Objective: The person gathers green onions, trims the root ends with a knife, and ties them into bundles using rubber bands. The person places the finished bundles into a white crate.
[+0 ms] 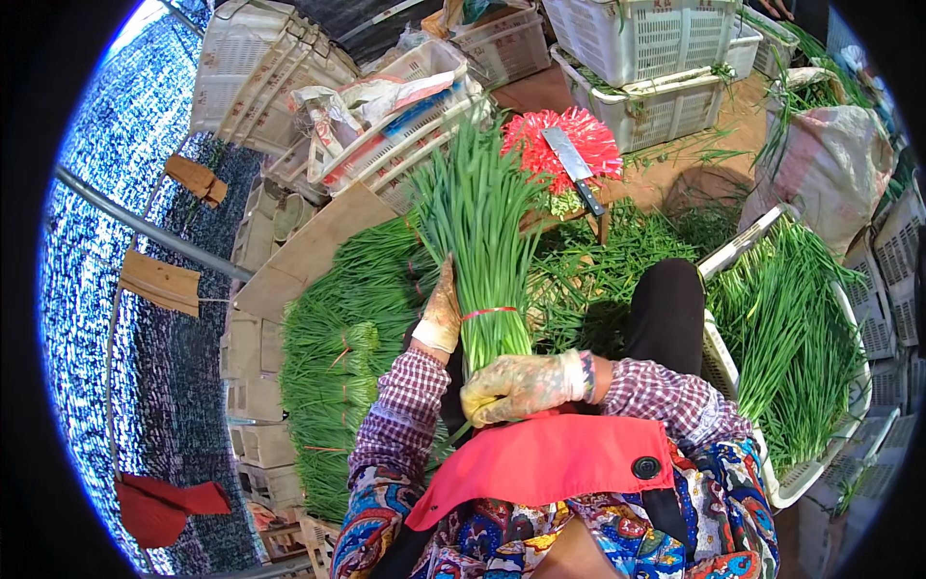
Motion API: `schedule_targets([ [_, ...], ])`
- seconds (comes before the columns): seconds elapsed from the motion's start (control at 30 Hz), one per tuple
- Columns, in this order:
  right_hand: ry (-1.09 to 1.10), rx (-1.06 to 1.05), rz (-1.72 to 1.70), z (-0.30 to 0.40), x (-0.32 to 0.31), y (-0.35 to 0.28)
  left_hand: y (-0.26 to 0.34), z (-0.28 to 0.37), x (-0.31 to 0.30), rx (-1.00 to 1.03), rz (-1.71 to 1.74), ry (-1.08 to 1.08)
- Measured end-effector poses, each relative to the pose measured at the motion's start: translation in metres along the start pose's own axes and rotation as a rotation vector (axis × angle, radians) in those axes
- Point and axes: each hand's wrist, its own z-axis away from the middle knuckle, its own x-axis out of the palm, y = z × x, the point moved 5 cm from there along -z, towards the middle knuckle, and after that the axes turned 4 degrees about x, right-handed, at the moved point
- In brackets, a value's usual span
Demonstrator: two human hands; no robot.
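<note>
An upright bundle of long green leaves, likely Chinese chives [477,217], stands before me, a red band [489,313] around its lower part. My left hand [439,311], in a soiled glove, grips the bundle's left side; most of its fingers are hidden behind the leaves. Around the pale stem ends my right hand [517,387] is closed, also gloved. A kitchen knife [571,163] with a black handle lies beyond the bundle, on a bunch of red and white strips [532,137] atop a small wooden stool [602,228].
Tied bundles [325,362] are piled at my left beside a board [315,250]. At my right stands a white crate [712,340] of loose chives [788,333]. Cut leaves [608,282] litter the ground. Stacked crates [644,43] and a woven sack [825,159] stand farther back.
</note>
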Motion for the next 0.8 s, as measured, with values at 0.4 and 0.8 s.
schedule_targets([
  [0.4,0.928,0.146,0.643,0.049,-0.125,-0.006,0.026,0.002,-0.067,0.042,-0.014,-0.078],
  [0.8,0.790,0.323,0.873,0.029,-0.121,0.026,-0.003,0.023,-0.059,-0.038,-0.012,-0.046],
])
